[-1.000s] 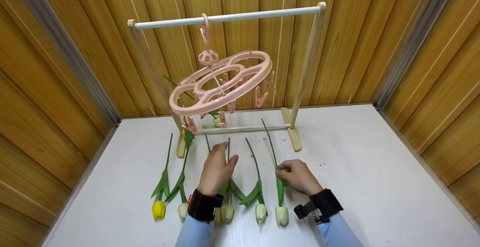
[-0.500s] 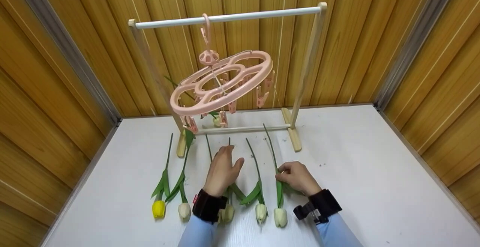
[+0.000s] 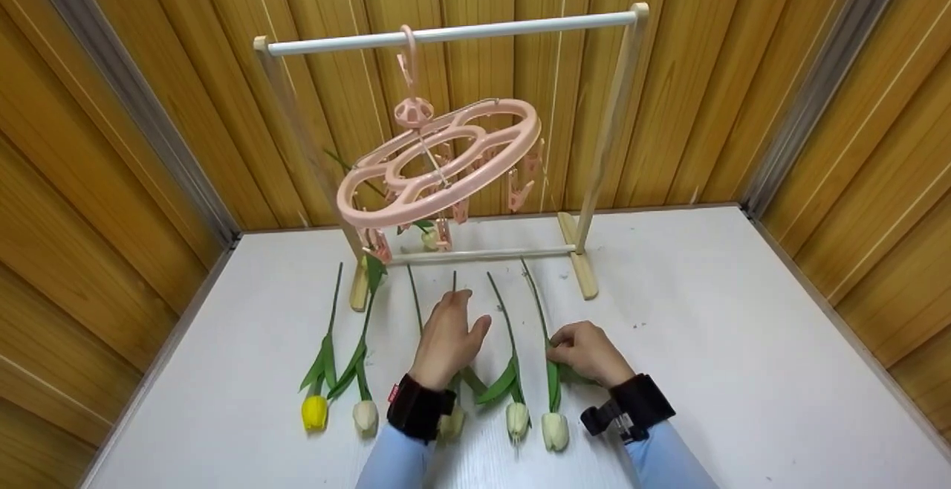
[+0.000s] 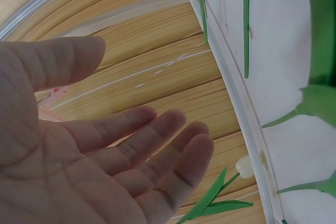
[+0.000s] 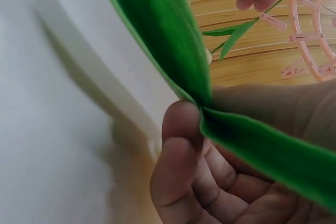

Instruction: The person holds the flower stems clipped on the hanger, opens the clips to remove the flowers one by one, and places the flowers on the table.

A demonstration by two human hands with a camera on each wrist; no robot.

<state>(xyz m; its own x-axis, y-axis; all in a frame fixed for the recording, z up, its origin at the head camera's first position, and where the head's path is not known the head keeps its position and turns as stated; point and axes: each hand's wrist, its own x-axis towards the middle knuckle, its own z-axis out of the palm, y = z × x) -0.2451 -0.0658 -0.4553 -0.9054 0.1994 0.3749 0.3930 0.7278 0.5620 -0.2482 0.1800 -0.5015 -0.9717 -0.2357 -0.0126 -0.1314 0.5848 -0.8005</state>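
Note:
Several artificial tulips lie in a row on the white table (image 3: 706, 311), heads toward me. My right hand (image 3: 576, 348) pinches the leaf and stem of the rightmost white tulip (image 3: 555, 429); in the right wrist view its thumb and fingers (image 5: 181, 129) are closed on the green leaf (image 5: 168, 40). My left hand (image 3: 453, 325) stretches flat over the stem of the middle tulip (image 3: 454, 279), fingers straight. The left wrist view shows its open palm (image 4: 131, 145) holding nothing. Whether it touches the stem I cannot tell.
A pink round clip hanger (image 3: 438, 162) hangs tilted from the white rod (image 3: 520, 27) of a wooden rack (image 3: 583, 266) behind the tulips. A yellow tulip (image 3: 314, 412) lies far left. Another tulip (image 3: 429, 238) hangs from the clips. Wooden walls close in three sides.
My left hand has slid a little to the right along the stems. The stem tip of the tulip in my right hand has drawn back toward me.

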